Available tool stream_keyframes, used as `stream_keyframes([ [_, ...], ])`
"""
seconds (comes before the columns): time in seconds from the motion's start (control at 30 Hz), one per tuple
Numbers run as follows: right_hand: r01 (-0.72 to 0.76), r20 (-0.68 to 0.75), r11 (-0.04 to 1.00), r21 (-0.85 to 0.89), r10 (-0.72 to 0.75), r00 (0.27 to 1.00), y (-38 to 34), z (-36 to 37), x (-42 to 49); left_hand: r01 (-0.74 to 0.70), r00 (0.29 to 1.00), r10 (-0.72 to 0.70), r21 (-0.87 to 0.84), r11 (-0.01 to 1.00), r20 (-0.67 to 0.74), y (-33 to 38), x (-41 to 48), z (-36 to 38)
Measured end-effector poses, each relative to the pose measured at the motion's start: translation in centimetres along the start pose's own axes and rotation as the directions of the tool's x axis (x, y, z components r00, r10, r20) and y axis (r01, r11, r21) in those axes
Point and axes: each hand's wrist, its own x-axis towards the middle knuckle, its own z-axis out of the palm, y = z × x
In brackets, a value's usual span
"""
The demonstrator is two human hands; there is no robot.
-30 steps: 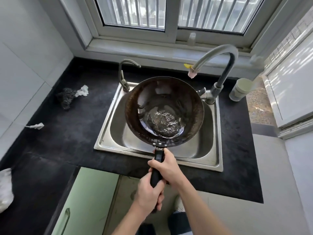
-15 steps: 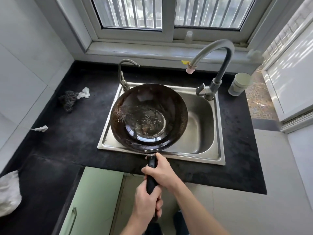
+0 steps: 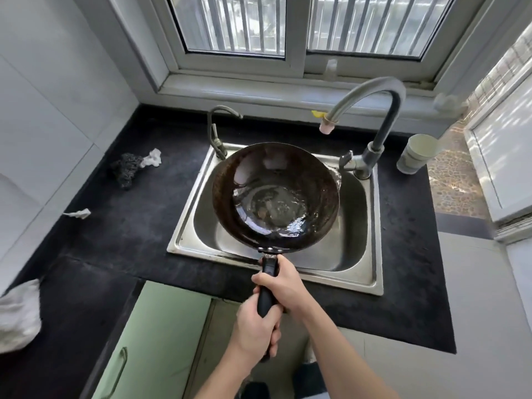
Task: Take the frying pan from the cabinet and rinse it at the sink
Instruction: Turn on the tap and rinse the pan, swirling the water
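Left hand [image 3: 256, 329] is gripping the tail of the black handle [image 3: 264, 300]; right hand [image 3: 285, 286] is wrapping it just ahead, nearer the bowl. Both are holding the frying pan [image 3: 276, 197] above the sink [image 3: 180, 240], roughly level, with shallow water [image 3: 270, 210] sitting in the bottom. I'm reading this as mid-rinse, water not yet dumped.

Risks:
- The whole load is going through one possibly wet handle. A slip or twist would be sending water over the near rim onto the table [image 3: 95, 231] and the green cabinet door [image 3: 155, 341].
- The far rim is sitting near the small tap [image 3: 216, 131] and under the gooseneck faucet [image 3: 385, 110]. Tilting away could be clipping either.

Table is looking matte black. Lying on it:
- white cloth [image 3: 17, 315]
- paper scrap [image 3: 79, 213]
- steel scourer [image 3: 126, 171] touching a white wad [image 3: 152, 159]
- stacked paper cups [image 3: 417, 152], right of the faucet

White tile wall [image 3: 43, 110] is running along the left, barred window [image 3: 296, 30] at the far side.
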Motion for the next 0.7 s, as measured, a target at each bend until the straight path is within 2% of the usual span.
stream_keyframes([
  [0.43,-0.111,0.188,0.967,0.228,0.068,0.980,0.3,0.0,1.9,0.040,0.973,0.017,0.245,0.969,-0.228,2.3,-0.3,1.3],
  [0.7,-0.196,0.297,0.916,0.349,0.090,0.951,0.6,1.4,1.5,0.097,0.939,0.050,0.403,0.910,-0.340,2.2,-1.6,0.8],
])
